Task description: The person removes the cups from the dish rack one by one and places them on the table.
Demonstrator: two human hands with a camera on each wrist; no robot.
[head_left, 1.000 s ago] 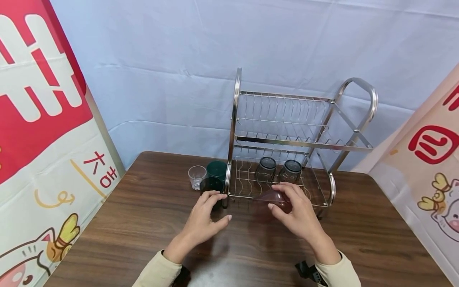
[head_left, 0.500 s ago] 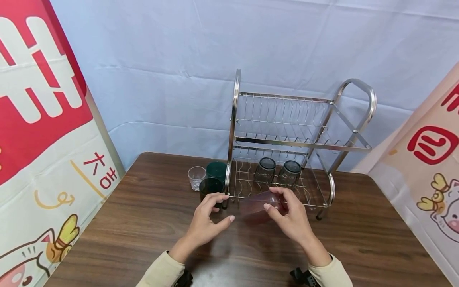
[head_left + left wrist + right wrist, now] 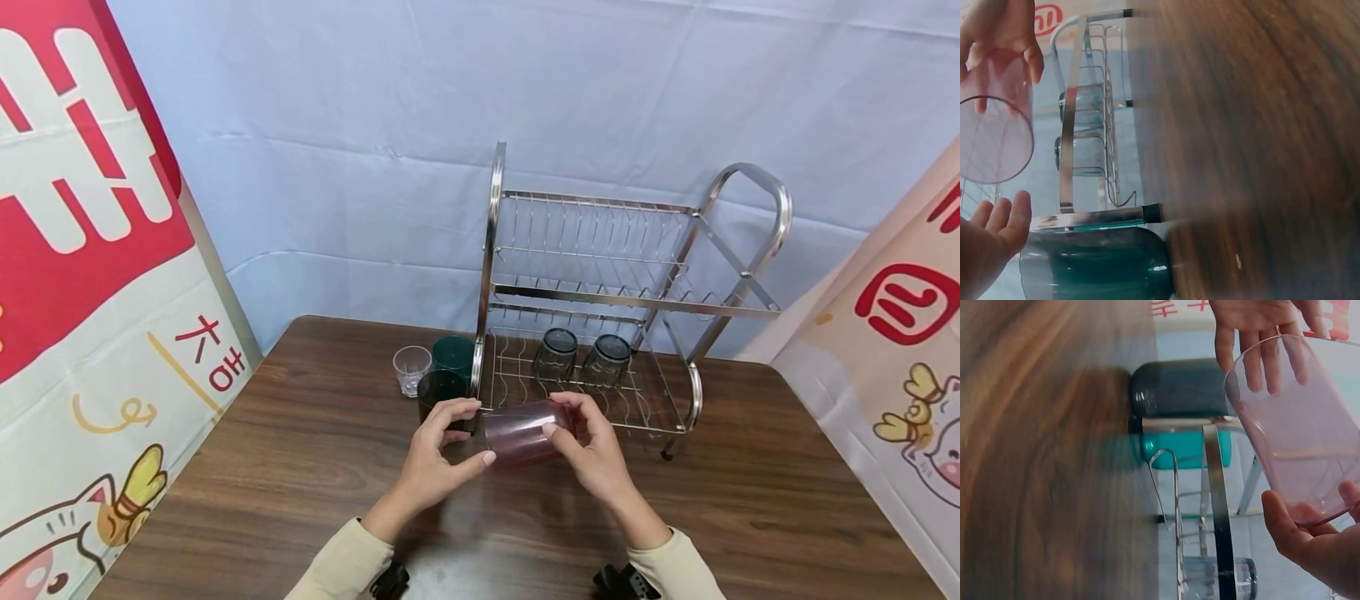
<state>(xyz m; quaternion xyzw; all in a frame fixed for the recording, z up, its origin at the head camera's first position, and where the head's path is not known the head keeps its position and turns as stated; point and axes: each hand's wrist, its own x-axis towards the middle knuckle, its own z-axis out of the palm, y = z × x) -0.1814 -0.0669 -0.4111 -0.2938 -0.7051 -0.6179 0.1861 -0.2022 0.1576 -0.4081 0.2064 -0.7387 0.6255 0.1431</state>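
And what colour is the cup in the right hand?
The cup is a see-through pinkish purple, seen best in the right wrist view.

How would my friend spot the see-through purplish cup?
Find the two-tier silver metal rack on the brown wooden table. In front of it, the person's right hand holds the see-through pinkish-purple cup, tipped sideways. It's the only cup that colour, and the only one held.
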